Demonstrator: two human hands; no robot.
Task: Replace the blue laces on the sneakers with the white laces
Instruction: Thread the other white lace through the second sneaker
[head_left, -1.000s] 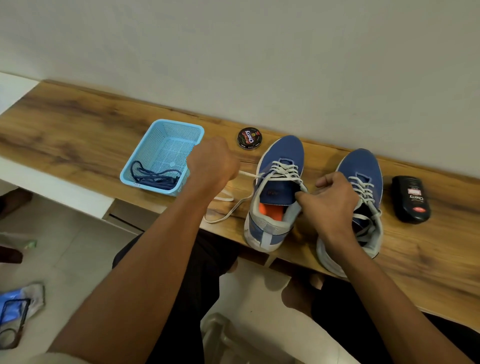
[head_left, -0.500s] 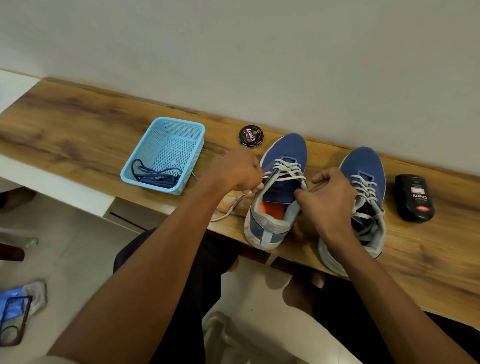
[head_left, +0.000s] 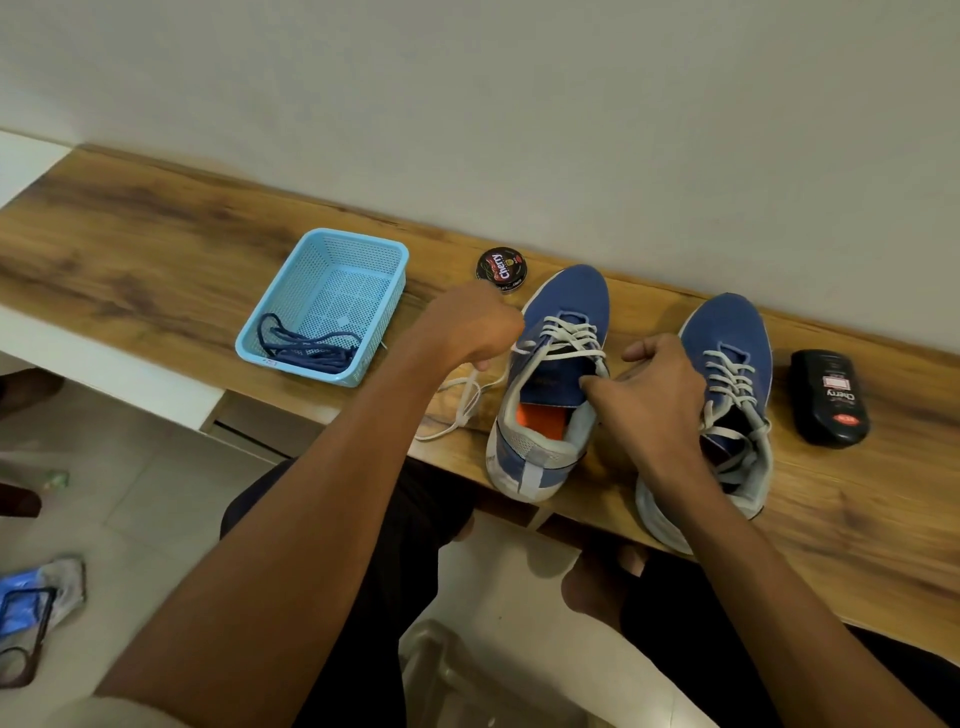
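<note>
Two blue sneakers stand on the wooden shelf, both threaded with white laces. The left sneaker (head_left: 561, 322) has its white lace (head_left: 457, 410) trailing loose on the wood to its left. My left hand (head_left: 467, 327) is closed on that lace right beside the shoe's upper eyelets. My right hand (head_left: 654, 395) grips the left sneaker's collar and the lace end on its right side. The right sneaker (head_left: 727, 338) sits partly behind my right hand. Dark blue laces (head_left: 306, 343) lie in the light blue basket (head_left: 395, 260).
A round shoe polish tin (head_left: 501, 270) stands by the wall behind the left sneaker. A black polish bottle (head_left: 828, 397) lies right of the right sneaker. The wall runs close behind the wooden shelf (head_left: 130, 249). Below are my knees and a tiled floor.
My left hand has moved right, from out near the basket to right beside the left sneaker's eyelets, and the lace has gone slack. My right hand has stayed on the shoe's collar.
</note>
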